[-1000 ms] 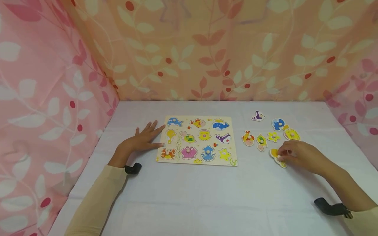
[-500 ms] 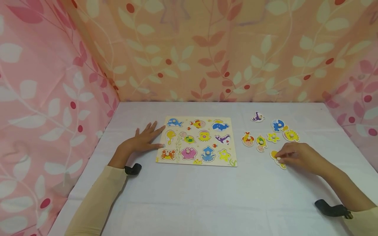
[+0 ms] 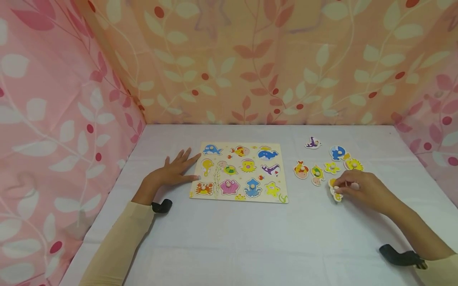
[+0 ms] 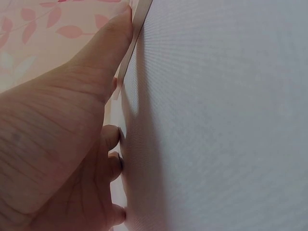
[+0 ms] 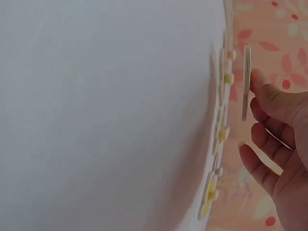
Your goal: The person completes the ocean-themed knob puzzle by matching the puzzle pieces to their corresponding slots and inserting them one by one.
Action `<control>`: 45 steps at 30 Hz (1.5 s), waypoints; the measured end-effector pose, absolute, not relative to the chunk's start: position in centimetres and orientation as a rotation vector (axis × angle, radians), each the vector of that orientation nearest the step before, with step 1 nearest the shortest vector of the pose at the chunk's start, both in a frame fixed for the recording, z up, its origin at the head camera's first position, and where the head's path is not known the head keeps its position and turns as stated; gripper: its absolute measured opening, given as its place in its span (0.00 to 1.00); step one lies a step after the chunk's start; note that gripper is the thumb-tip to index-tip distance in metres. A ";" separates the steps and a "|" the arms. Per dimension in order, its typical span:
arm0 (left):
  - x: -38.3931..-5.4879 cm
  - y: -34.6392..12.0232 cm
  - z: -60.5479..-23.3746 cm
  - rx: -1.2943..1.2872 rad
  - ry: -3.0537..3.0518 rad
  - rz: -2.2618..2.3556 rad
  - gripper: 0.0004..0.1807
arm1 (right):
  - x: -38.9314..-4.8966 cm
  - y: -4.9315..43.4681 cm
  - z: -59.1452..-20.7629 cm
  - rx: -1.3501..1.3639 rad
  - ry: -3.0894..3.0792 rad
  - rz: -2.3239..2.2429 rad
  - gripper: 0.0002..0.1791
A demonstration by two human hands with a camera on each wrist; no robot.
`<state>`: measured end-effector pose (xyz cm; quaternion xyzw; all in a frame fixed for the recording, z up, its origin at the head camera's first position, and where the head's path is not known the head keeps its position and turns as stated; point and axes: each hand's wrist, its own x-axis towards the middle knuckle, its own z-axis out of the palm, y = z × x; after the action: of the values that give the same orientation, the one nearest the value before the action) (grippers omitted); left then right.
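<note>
My right hand (image 3: pixel 365 191) pinches a yellow seahorse puzzle piece (image 3: pixel 337 196) by its knob. In the right wrist view the seahorse piece (image 5: pixel 246 82) appears edge-on, held up off the cloth. Fingers spread, my left hand (image 3: pixel 171 171) rests at the left edge of a wooden puzzle board (image 3: pixel 259 163), its thumb and a fingertip touching it. In the left wrist view the thumb lies along the board's edge (image 4: pixel 140 19). Knobbed crab (image 3: pixel 204 189), clam (image 3: pixel 229 187), squid (image 3: pixel 252 188) and small blue whale (image 3: pixel 212 149) pieces sit in the board; its other pictures show no knobs.
Loose knobbed pieces lie right of the board: a purple whale (image 3: pixel 313 143), a blue whale (image 3: pixel 337 152), a red-and-yellow fish (image 3: pixel 301 171), a turtle (image 3: pixel 317 174), a starfish (image 3: pixel 332 167) and a yellow octopus (image 3: pixel 353 164). Floral curtains (image 3: pixel 222 59) enclose the white-clothed table (image 3: pixel 243 246).
My right hand has lifted the seahorse piece slightly and turned it more upright, shifting it a little leftward. My left hand stays at the board's edge.
</note>
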<state>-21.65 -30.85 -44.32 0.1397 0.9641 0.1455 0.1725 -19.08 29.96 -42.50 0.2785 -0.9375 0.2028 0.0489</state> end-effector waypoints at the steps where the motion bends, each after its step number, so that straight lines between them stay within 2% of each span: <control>1: -21.7 -30.8 -44.3 0.395 2.734 0.419 0.52 | -19.0 29.6 -42.3 0.847 -2.843 0.630 0.13; 19: -21.4 -30.7 -44.1 0.398 2.744 0.401 0.52 | -18.9 20.2 -39.1 0.973 -2.743 0.759 0.11; 35: -21.7 -31.0 -44.5 0.410 2.724 0.407 0.52 | -20.6 12.0 -39.2 1.143 -2.757 0.898 0.10; 45: -21.4 -30.9 -44.3 0.413 2.736 0.416 0.52 | -22.6 7.1 -39.2 1.271 -2.681 0.812 0.07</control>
<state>-21.43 -30.91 -44.28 0.1453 0.9634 0.1465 0.1710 -22.63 7.12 -39.23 0.4130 -0.8711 0.2638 0.0328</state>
